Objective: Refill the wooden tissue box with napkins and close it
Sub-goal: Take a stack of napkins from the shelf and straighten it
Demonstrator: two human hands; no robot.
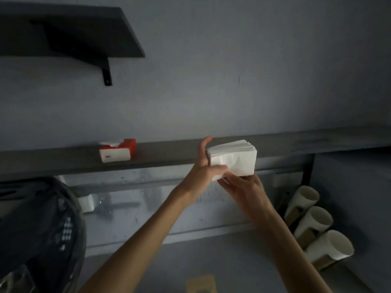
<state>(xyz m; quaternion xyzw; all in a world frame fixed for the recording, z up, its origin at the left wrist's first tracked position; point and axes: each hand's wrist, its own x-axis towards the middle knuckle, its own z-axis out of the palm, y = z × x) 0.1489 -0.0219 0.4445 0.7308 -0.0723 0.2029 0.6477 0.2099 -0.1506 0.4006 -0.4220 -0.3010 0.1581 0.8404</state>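
Two bare hands hold one stack of white napkins [232, 160] in the air in front of a long dark ledge [169, 157] fixed to a grey wall [211, 81]. Left hand [204, 166]: palm against the stack's left end, thumb raised and held apart above the top edge, remaining fingers curled closed around the lower left corner. Right hand [241, 187]: placed beneath the stack, fingers bent upward and closed on its underside and near face; its fingertips lie just beside those of the left hand. Stack: many folded sheets, edges fanned slightly at the top, tilted a little toward the right. Red-and-white tissue box [117, 152]: resting on the ledge, well to the left of the hands, with a white sheet showing at its top opening; whether it is made of wood cannot be told. Upper left: dark wall shelf [74, 32] on a bracket. Lower right: three rows of white paper cups [315, 223] lying on their sides in a holder, mouths facing the camera. Lower left: dark rounded object, too dim to identify.
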